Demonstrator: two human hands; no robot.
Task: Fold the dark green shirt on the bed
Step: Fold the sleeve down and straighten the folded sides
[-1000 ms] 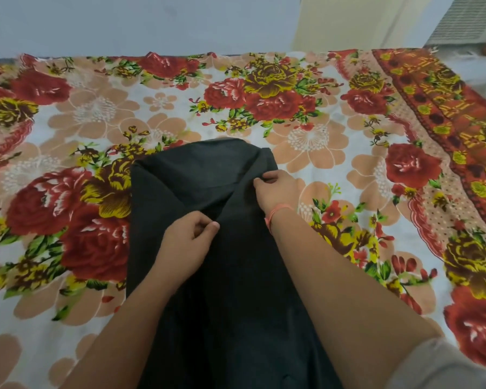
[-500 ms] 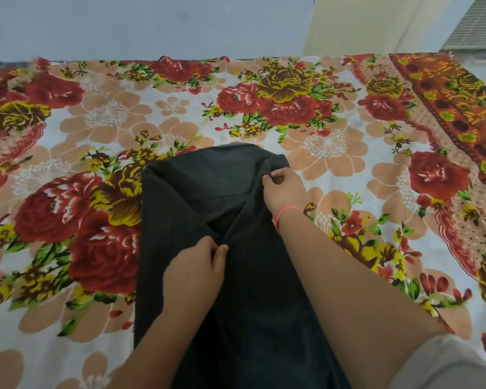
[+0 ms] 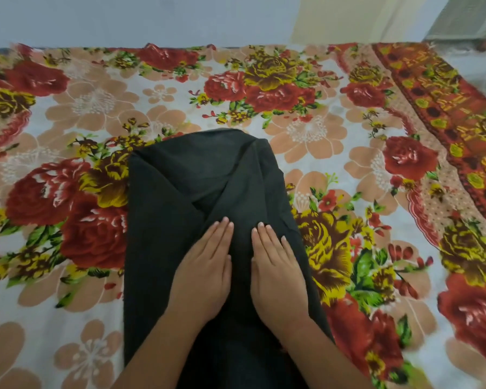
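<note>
Dark green cloth shirt (image 3: 202, 197) spread lengthwise down the middle of the bed, on a floral bedsheet of red, yellow and peach blooms (image 3: 334, 141); near end cut off by the bottom edge. Left hand (image 3: 205, 272) and right hand (image 3: 278, 273) side by side, palms flat on the fabric, fingers straight, gripping nothing. Sleeves folded inward, overlapping; collar not discernible.
</note>
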